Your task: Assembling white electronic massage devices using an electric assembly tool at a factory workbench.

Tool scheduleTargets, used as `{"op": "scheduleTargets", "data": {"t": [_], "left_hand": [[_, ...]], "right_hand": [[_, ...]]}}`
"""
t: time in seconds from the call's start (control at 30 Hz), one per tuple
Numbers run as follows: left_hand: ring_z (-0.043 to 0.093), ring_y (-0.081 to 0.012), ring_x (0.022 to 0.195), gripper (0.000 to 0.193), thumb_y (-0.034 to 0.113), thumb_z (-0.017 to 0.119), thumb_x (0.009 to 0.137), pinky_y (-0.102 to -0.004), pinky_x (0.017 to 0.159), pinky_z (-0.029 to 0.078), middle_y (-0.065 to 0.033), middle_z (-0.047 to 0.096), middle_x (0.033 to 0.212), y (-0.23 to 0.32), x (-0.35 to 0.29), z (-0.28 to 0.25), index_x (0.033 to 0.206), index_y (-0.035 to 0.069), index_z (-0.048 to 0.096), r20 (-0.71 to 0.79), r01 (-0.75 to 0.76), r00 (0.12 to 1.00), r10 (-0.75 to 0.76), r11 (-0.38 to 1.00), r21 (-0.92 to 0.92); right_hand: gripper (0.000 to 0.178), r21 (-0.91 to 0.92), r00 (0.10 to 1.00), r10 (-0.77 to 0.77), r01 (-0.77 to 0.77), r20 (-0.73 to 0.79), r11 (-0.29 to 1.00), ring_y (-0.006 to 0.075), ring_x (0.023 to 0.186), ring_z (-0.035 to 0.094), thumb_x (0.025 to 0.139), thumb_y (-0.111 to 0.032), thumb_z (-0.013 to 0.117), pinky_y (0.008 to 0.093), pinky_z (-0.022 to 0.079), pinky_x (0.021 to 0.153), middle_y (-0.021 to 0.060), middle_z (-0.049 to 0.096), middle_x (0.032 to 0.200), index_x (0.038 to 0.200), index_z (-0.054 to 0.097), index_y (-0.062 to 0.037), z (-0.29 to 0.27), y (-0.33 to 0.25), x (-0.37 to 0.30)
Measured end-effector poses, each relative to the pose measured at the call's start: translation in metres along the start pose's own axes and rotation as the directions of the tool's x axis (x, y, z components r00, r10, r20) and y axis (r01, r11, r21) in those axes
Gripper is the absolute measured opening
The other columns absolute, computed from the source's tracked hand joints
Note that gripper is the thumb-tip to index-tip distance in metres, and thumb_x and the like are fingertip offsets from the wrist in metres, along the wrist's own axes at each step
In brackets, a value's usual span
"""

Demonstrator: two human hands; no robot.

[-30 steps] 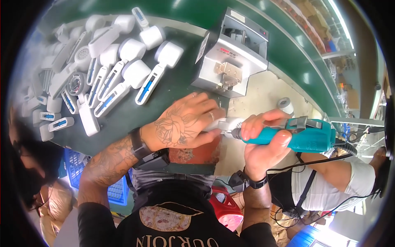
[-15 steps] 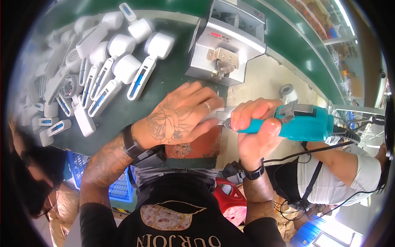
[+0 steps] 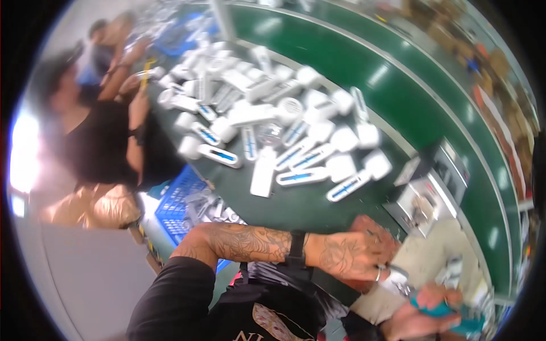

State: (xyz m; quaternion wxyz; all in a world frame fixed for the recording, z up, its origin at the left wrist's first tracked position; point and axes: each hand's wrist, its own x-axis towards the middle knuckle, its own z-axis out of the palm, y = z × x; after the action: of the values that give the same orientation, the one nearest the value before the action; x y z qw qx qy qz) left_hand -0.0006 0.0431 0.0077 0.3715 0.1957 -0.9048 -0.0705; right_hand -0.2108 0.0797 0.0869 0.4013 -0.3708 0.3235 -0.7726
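Observation:
My left hand (image 3: 347, 253), tattooed and wearing a ring and a wrist strap, is at the near right of the bench. Its fingers close on a small white plastic piece (image 3: 395, 281), mostly covered by the hand. Just right of it, my right hand (image 3: 424, 315) wraps round a teal electric screwdriver (image 3: 469, 323), whose tip end points at the white piece. Both are blurred, so I cannot tell whether the tip touches. Under my left hand lies a reddish-brown pad (image 3: 369, 224).
Many white shower-head-shaped parts (image 3: 296, 153), several with blue strips, are heaped on the green bench (image 3: 227, 182). A silver machine (image 3: 424, 204) stands right. A blue crate (image 3: 176, 202) sits below the bench edge. At far left another person (image 3: 108, 131) works.
The view has swung left, so the bench things and my hands appear further right. The heap and the other person now show more fully. Both hands keep their holds.

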Motion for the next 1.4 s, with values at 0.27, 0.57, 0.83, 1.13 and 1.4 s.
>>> {"op": "scheduleTargets", "data": {"t": [0.27, 0.57, 0.83, 1.13, 1.4], "left_hand": [[0.054, -0.0368, 0.129, 0.045, 0.015, 0.06, 0.1, -0.0412, 0.11, 0.042, -0.0246, 0.056, 0.136, -0.055, -0.127, -0.164, 0.139, -0.006, 0.051, -0.628, 0.762, 0.186, -0.755, 0.515, -0.393], [0.056, -0.0384, 0.129, 0.047, 0.01, 0.06, 0.096, -0.0416, 0.109, 0.043, -0.0245, 0.058, 0.137, -0.094, -0.21, -0.241, 0.142, 0.003, 0.051, -0.748, 0.932, 0.35, -0.564, 0.287, 0.22], [0.057, -0.0418, 0.119, 0.041, 0.011, 0.067, 0.09, -0.0467, 0.101, 0.046, -0.0191, 0.064, 0.123, -0.109, -0.184, -0.241, 0.131, 0.006, 0.06, -0.699, 0.926, 0.378, -0.607, 0.258, 0.276], [0.059, -0.0389, 0.118, 0.039, 0.01, 0.075, 0.088, -0.045, 0.098, 0.049, -0.023, 0.042, 0.15, -0.104, -0.095, -0.185, 0.123, 0.003, 0.06, -0.663, 0.674, 0.721, -0.201, 0.425, 0.604], [0.066, -0.038, 0.094, 0.04, 0.036, 0.067, 0.093, -0.0468, 0.081, 0.054, -0.0177, 0.067, 0.105, -0.011, 0.101, 0.054, 0.112, 0.002, 0.058, 0.32, 0.45, 0.885, -0.338, 0.797, -0.403]], "right_hand": [[0.067, -0.18, 0.998, -0.057, 0.049, -0.037, 0.982, 0.0137, 0.05, 0.039, 0.096, -0.074, 0.045, 0.0263, 0.032, 0.049, 0.0027, 0.039, 0.059, 0.096, 0.053, -0.0066, -0.006, -0.001, -0.03], [0.069, -0.273, 0.999, 0.034, -0.027, 0.024, 0.962, 0.0194, 0.052, 0.046, 0.093, -0.071, 0.054, 0.0325, 0.042, 0.051, 0.0078, 0.049, 0.064, 0.099, 0.056, -0.0032, -0.012, 0.016, -0.039], [0.069, -0.292, 0.994, 0.053, -0.023, 0.096, 0.956, 0.0205, 0.054, 0.048, 0.094, -0.071, 0.053, 0.0335, 0.044, 0.053, 0.0089, 0.049, 0.065, 0.102, 0.054, -0.0022, -0.012, 0.016, -0.044], [0.07, -0.374, 0.978, 0.09, -0.014, 0.188, 0.927, 0.0158, 0.05, 0.048, 0.091, -0.071, 0.059, 0.0287, 0.041, 0.046, 0.004, 0.048, 0.063, 0.102, 0.048, -0.0029, -0.052, 0.008, -0.044], [0.068, -0.321, 0.986, 0.113, -0.068, 0.122, 0.945, 0.0193, 0.053, 0.053, 0.09, -0.065, 0.066, 0.0328, 0.044, 0.049, 0.0066, 0.052, 0.065, 0.105, 0.047, -0.0018, -0.062, -0.014, -0.052]]}}
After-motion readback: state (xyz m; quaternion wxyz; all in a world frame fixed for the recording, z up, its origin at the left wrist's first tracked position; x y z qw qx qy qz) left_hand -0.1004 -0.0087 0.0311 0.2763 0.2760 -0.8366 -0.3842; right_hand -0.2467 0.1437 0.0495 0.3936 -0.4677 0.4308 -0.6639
